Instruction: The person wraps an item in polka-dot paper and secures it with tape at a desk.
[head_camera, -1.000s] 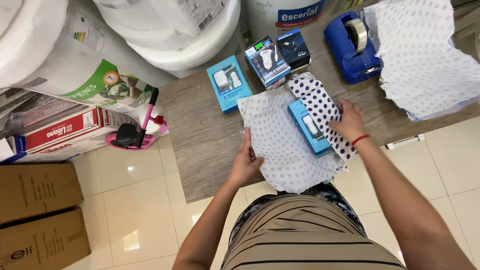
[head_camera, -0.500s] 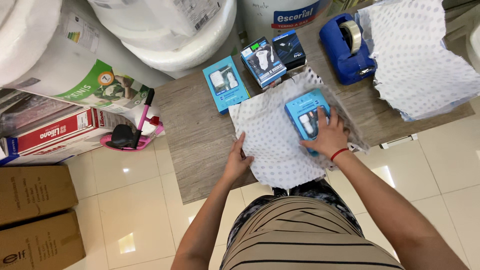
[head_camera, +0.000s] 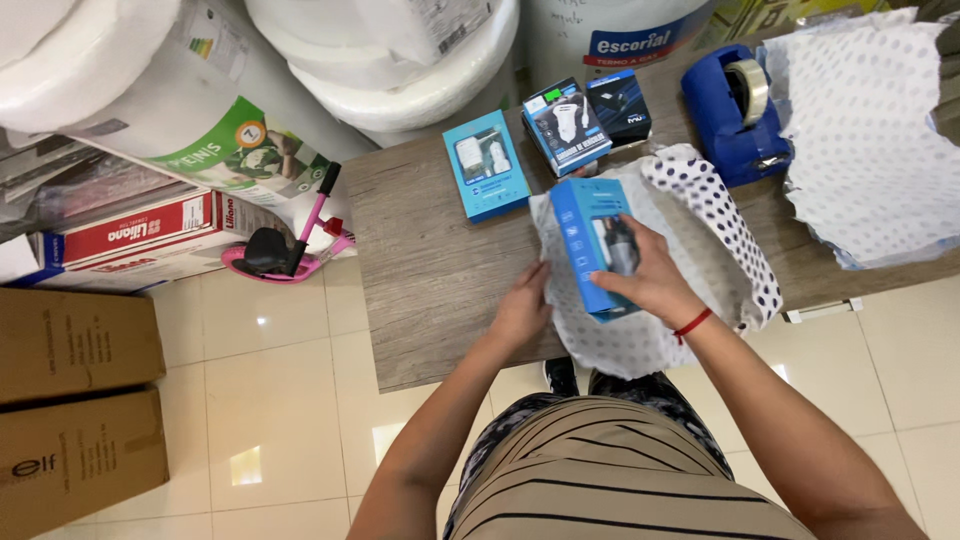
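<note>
Blue boxes: one held (head_camera: 597, 245), three (head_camera: 486, 165) beside.

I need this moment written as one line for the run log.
right hand: holds blue box | left hand: on dotted paper | surface: wooden table

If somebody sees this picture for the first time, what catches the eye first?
At the centre, the right hand holds a light blue box over dotted wrapping paper on the wooden table, while the left hand presses the paper's edge. A dark blue tape dispenser stands at upper right.
</note>
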